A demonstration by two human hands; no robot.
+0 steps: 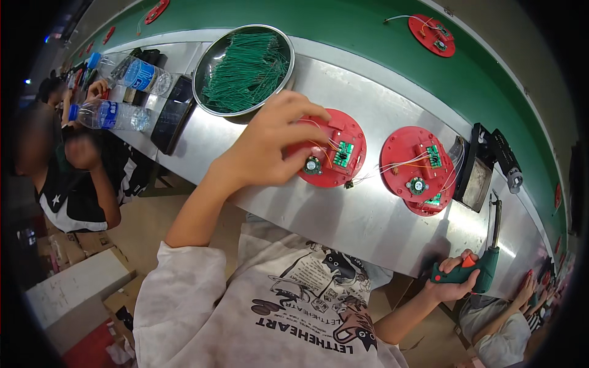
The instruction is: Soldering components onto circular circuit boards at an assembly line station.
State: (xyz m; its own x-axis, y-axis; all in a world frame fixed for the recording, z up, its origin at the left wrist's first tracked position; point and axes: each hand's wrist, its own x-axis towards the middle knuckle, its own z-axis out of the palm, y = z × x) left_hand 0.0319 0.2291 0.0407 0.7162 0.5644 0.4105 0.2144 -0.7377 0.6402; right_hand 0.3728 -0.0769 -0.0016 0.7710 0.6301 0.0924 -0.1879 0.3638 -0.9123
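Observation:
My left hand [267, 144] reaches over a round red plastic disc [354, 126], its curved fingers apart above the left half. Thin wires run beneath the fingertips; whether they touch them I cannot tell. On this disc sit a green circuit board [343, 154] and a small round speaker-like part [312, 165]. At the lower right, my right hand [457, 276] is closed around a green soldering gun [488, 270] with an orange trigger, its tip pointing up toward the bench's far side. Between the hands, another red disc [399, 147] with white and orange wires overlaps a similar disc [423, 208].
A metal bowl [289, 73] of green wires stands beyond my left hand. Left of it are a dark tray [173, 116] and plastic bottles [123, 115]. A black stand [477, 178] is at the right. Behind runs a green belt [343, 30] carrying red discs. Other people sit along both sides.

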